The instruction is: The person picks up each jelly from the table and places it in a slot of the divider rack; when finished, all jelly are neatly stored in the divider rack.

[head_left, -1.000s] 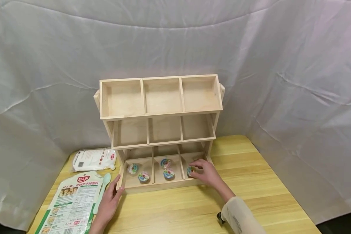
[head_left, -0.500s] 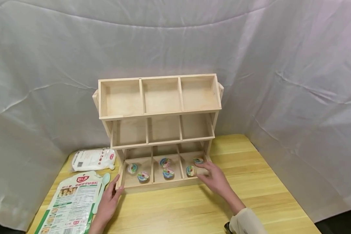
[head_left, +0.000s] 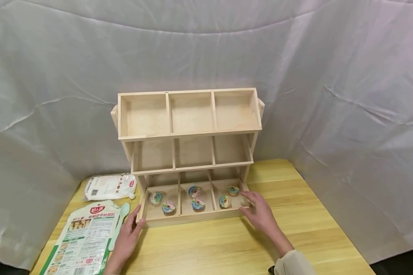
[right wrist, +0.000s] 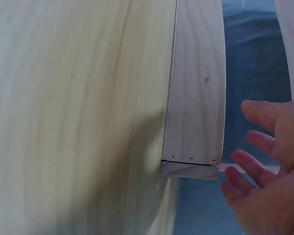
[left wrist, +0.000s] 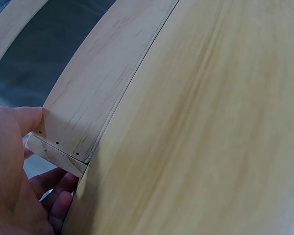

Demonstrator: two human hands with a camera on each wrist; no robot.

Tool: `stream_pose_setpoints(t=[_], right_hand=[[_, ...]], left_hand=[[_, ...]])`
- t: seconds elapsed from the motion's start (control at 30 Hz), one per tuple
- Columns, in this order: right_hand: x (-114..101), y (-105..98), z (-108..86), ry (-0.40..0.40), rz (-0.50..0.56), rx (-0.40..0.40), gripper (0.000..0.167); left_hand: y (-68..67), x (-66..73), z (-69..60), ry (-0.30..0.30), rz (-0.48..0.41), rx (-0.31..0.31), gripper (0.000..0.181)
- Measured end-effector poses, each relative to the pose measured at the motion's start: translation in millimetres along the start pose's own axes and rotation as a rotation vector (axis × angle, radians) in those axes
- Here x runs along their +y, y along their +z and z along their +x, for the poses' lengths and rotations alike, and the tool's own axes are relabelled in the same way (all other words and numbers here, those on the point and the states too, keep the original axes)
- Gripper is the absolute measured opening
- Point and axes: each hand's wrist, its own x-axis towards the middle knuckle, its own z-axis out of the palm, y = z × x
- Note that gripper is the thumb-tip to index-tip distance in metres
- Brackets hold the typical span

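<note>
A light wooden three-tier shelf rack [head_left: 190,133] stands on the table. In its bottom tier, two small lidded jelly cups lie in each compartment, among them a cup [head_left: 155,198] at left, a cup [head_left: 198,204] in the middle and a cup [head_left: 224,201] at right. My left hand [head_left: 126,233] grips the rack's lower left front corner, thumb on the front board [left wrist: 105,78], fingers around the side. By the right front corner is my right hand [head_left: 259,212], holding nothing, its fingers [right wrist: 257,113] spread and loosely bent in the right wrist view.
Left of the rack lie a white spouted pouch [head_left: 111,186], a green-and-white printed bag [head_left: 86,236] and a pale green spoon [head_left: 118,227]. The wooden tabletop [head_left: 206,244] extends in front and to the right. Grey cloth [head_left: 192,53] hangs behind and at the sides.
My right hand has let go of a jelly cup in the bottom right compartment and moved right to the rack's corner. Both cups there are now uncovered. My left hand stays at its corner.
</note>
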Motion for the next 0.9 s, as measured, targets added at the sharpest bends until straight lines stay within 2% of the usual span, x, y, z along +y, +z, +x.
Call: stream_pose_setpoints(t=[0.17, 0.37, 0.73, 0.9], right_hand=[[1.0, 1.2, -3.4, 0.039, -0.012, -0.007, 0.055], [3.8, 3.8, -3.6, 0.113, 0.009, -0.045, 0.056], [8.5, 9.7, -4.6, 0.133, 0.015, -0.028, 0.059], [9.9, 10.2, -3.9, 0.15, 0.018, -0.037, 0.06]], left_hand=[[-0.2, 1.6, -0.1, 0.002, 0.014, 0.004, 0.061], [-0.2, 1.9, -0.6, 0.004, -0.01, 0.002, 0.061], [1.3, 1.5, -1.1, 0.026, -0.028, 0.017, 0.06], [1.3, 3.4, -2.1, 0.018, -0.024, 0.02, 0.06]])
